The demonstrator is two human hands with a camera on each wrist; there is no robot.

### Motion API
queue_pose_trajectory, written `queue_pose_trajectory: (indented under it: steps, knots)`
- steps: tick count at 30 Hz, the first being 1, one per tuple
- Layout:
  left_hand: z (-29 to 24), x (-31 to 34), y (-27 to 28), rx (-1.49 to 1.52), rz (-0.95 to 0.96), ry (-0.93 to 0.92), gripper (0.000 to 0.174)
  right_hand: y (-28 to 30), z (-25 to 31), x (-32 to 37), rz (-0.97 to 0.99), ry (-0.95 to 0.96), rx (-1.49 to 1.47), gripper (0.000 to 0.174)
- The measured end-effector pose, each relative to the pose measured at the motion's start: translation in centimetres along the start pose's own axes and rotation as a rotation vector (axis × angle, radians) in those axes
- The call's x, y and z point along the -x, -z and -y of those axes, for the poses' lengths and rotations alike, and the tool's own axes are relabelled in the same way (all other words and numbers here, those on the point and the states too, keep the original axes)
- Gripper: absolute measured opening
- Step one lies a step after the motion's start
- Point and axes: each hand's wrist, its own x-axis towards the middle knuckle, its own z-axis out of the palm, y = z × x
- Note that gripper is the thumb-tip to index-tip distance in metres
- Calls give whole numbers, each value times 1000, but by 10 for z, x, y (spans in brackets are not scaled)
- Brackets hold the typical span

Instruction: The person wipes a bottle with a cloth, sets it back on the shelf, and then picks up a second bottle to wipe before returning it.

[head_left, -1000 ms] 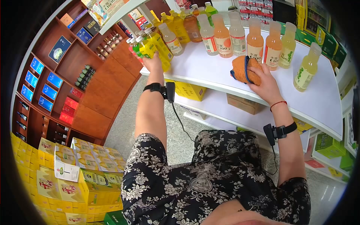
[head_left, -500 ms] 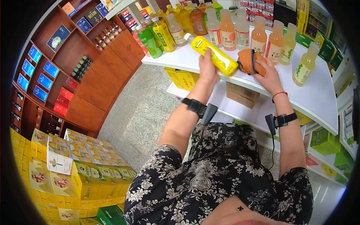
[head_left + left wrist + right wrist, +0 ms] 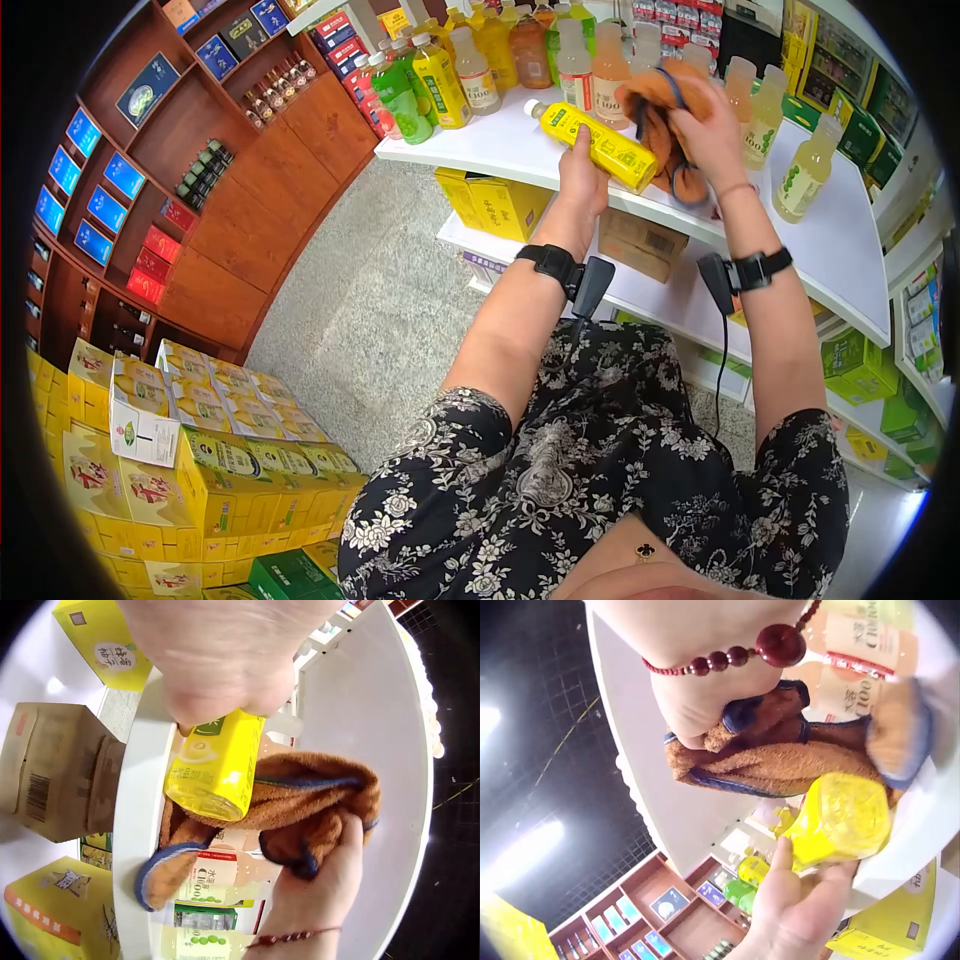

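From afar, my left grip [image 3: 583,185] holds a yellow bottle [image 3: 603,148], my right grip [image 3: 712,138] an orange cloth [image 3: 772,766], just unfurled, seemingly readier for use, one corner blurred.

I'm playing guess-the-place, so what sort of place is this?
Probably a shop: many bottles stand on a white shelf, yellow boxes are stacked up, and a wooden cabinet displays bottles too.

Two hands [image 3: 580,185], one cloth [image 3: 315,799], one held bottle [image 3: 598,145]
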Motion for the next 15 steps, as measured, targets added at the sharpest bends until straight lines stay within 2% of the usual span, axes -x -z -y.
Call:
queue_pose_trajectory:
  steps: [2, 5, 6, 8, 9, 11, 12, 14, 15]
  knots:
    - [2, 0, -2, -16, 21, -6, 40, -26, 7, -15, 25, 260, 208, 40]
    - [3, 3, -9, -32, -9, -56, 38, -68, 8, -16, 292, 165, 255, 44]
    - [3, 2, -8, -71, -37, -36, 37, -79, 12, -12, 290, 169, 257, 44]
    - [1, 0, -3, -70, -66, 11, 36, -92, 16, -6, 540, -91, 373, 50]
    - [0, 4, -6, -69, -64, 10, 36, -90, 19, -5, 539, -89, 375, 50]
    - [0, 6, -9, 59, -64, -16, 38, -82, 19, -5, 636, -80, 399, 66]
    - [1, 4, -6, 60, -65, -13, 38, -73, 19, -5, 637, -83, 400, 66]
    - [7, -3, 4, 43, 34, 6, 40, -48, 10, -3, 787, -82, 350, 74]
    - [7, -3, 2, 44, 34, 11, 40, -37, 4, 2, 786, -86, 353, 74]
